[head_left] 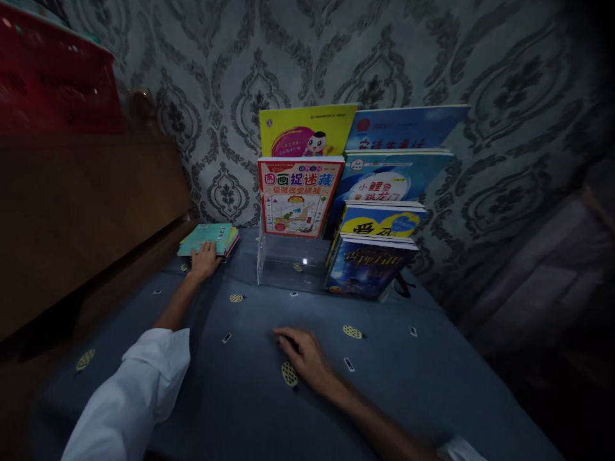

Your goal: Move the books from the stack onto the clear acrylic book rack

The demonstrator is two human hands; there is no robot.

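My left hand (pixel 205 260) reaches to a small stack of books at the back left of the table. Its fingers lie over the near edge of the teal book (pixel 204 238) on top; no firm grip shows. My right hand (pixel 307 360) is at the middle of the table, holding nothing, its fingers loosely bent and a little apart. Behind it stands a clear acrylic book rack (pixel 283 262). A red picture book (pixel 302 198) and a yellow-green book (pixel 307 131) lean in its left column. A dark blue book (pixel 369 266) fronts the right column.
Behind the dark blue book rise a yellow and blue book (pixel 379 221), a light blue book (pixel 391 176) and a blue book (pixel 408 128). A wooden cabinet (pixel 91 211) bounds the left, with a red box (pixel 57 77) on top. Patterned wallpaper (pixel 216 128) covers the back wall.
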